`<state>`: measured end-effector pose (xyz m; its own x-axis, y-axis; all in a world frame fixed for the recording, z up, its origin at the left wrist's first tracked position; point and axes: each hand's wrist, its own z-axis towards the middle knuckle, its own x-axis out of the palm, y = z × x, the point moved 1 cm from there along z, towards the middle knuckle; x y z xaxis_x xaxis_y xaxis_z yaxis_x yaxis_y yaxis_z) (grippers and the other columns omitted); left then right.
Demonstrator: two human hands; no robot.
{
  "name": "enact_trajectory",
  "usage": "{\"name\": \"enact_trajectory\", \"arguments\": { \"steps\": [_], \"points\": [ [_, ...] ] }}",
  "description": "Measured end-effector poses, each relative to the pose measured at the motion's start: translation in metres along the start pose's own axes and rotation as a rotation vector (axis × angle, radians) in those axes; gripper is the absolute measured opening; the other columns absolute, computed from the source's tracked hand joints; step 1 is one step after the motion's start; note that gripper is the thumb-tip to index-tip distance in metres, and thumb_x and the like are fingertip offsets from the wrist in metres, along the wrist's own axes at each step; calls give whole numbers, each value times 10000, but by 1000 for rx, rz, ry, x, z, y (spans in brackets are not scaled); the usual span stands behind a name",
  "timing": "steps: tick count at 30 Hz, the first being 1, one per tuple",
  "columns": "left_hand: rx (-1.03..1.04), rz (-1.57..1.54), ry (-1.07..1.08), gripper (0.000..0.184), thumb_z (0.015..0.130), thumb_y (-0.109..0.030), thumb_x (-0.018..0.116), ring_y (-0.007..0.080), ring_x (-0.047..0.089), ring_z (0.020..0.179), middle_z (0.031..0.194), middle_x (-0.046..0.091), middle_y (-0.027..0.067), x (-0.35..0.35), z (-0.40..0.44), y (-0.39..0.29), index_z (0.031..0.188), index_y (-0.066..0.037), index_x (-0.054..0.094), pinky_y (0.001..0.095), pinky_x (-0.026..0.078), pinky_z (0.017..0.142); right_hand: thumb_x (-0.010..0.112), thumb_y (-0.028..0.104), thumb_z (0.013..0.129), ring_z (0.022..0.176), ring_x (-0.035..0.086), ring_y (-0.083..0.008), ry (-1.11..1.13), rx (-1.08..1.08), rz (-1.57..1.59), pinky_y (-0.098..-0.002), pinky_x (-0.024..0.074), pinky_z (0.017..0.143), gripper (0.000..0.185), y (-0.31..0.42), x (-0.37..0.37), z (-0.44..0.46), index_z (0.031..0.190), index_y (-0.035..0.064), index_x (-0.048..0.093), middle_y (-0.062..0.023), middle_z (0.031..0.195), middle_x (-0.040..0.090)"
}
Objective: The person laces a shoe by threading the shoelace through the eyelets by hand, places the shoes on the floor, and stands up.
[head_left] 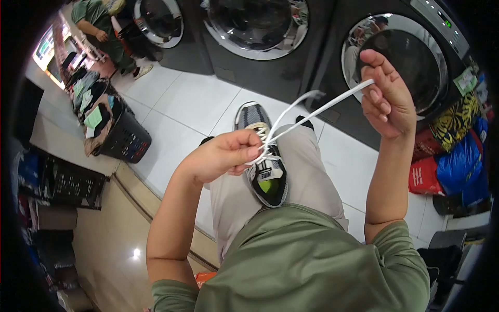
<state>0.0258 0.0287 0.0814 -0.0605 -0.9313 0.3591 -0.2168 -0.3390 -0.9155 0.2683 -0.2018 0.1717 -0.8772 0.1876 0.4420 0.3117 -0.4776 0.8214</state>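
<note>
Lace [327, 107] pinched: left hand [228, 151] at shoe [275, 169], right hand [389, 101] well off shoe. Likely light, limp; hold near tip.

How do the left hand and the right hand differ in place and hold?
The left hand is close to the shoe; the right hand is well away from it. The left hand pinches lace near the shoe; the right hand holds it farther out. Both are bare.
</note>
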Motion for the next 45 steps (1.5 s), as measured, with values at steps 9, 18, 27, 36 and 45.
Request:
{"name": "enact_trajectory", "arguments": {
  "steps": [9, 18, 27, 36, 45],
  "points": [
    [156, 20, -357, 140, 1018, -193, 623, 55, 385, 525, 689, 518, -3, 9, -15, -3, 987, -65, 576, 210, 296, 472, 697, 87, 936, 773, 657, -129, -360, -179, -501, -244, 519, 672, 301, -21, 20, -11, 1230, 37, 656, -73, 950, 685],
    [254, 825, -730, 103, 989, -88, 611, 50, 528, 632, 747, 599, 6, 58, 23, 1, 963, -2, 562, 214, 415, 535, 735, 57, 827, 870, 677, -334, -12, -362, -1172, -377, 547, 753, 242, -132, 69, -33, 1045, -30, 677, -169, 964, 678],
    [284, 417, -585, 119, 998, -88, 646, 29, 477, 590, 787, 580, 4, 61, 9, -2, 982, -14, 554, 199, 383, 509, 795, 174, 868, 764, 655, -94, 83, 491, -612, -269, 509, 695, 203, -126, 43, -23, 978, 9, 753, -45, 809, 722],
    [285, 290, -526, 123, 990, -91, 662, 44, 475, 629, 828, 584, 8, 63, -20, 17, 988, -19, 561, 204, 374, 539, 752, 130, 877, 890, 639, -220, 211, 48, -1053, -348, 503, 807, 161, -86, 31, -46, 973, 6, 716, -93, 883, 653],
    [385, 124, -509, 127, 1004, -143, 640, 59, 433, 582, 735, 533, -9, 56, -16, 17, 1006, -35, 573, 200, 339, 521, 716, 146, 885, 801, 662, -264, 274, -45, -1021, -367, 523, 753, 211, -137, 15, -46, 1062, 33, 715, -116, 929, 712]
  ]
}}
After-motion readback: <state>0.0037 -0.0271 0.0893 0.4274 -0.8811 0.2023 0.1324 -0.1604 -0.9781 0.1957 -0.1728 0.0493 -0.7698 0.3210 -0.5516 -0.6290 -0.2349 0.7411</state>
